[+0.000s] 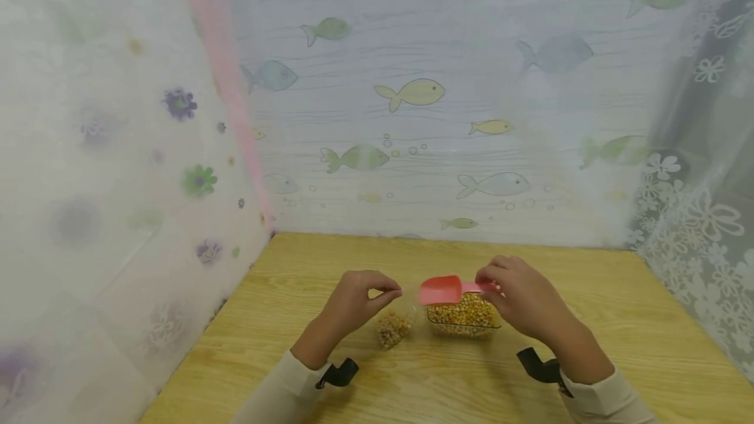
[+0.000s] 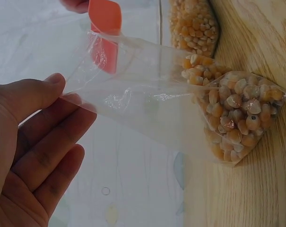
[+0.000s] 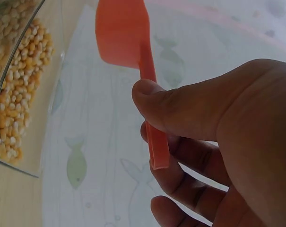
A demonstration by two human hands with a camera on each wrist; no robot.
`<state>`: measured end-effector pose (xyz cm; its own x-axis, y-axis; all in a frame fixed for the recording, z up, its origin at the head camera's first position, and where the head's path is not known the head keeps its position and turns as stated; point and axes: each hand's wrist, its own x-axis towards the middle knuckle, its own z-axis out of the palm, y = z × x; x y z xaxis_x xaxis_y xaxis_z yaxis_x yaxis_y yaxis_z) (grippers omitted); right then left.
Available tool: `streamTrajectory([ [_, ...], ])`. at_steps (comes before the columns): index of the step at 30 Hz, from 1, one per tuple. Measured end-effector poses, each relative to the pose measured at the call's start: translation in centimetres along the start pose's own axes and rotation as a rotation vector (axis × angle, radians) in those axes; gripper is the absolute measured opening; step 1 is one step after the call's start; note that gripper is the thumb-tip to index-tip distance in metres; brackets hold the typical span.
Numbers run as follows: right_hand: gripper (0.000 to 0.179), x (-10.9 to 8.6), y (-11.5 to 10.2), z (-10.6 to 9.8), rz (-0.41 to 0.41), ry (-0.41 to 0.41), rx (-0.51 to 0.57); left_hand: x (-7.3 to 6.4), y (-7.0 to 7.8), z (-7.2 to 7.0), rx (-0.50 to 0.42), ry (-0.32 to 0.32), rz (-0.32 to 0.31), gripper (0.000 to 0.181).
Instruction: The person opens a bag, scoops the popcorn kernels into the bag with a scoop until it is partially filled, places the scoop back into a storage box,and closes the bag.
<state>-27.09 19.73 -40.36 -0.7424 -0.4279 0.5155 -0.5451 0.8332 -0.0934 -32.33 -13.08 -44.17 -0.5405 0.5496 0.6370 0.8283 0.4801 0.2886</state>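
Note:
Between thumb and fingers, my left hand pinches the top edge of a clear plastic bag. Corn kernels fill the bag's bottom, which sits low over the wooden table. My right hand grips the handle of a red-pink scoop. In the head view the scoop is above a clear glass container of yellow corn kernels, its bowl pointing left toward the bag. The left wrist view shows the tip of the scoop at the bag's mouth, partly seen through the plastic. No kernels show in the scoop's bowl.
The wood-grain table runs back to a curtain printed with fish. A flower-patterned curtain hangs along the left side, and a sheer one with white flowers along the right. Black camera mounts are at both wrists.

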Motion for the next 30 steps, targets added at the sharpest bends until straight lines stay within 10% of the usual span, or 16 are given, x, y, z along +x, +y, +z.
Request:
streamTrajectory([
  [30, 0.016, -0.9, 3.0, -1.8, 0.105, -0.134, 0.031, 0.0, 0.3, -0.1, -0.015, -0.022, -0.022, 0.009],
])
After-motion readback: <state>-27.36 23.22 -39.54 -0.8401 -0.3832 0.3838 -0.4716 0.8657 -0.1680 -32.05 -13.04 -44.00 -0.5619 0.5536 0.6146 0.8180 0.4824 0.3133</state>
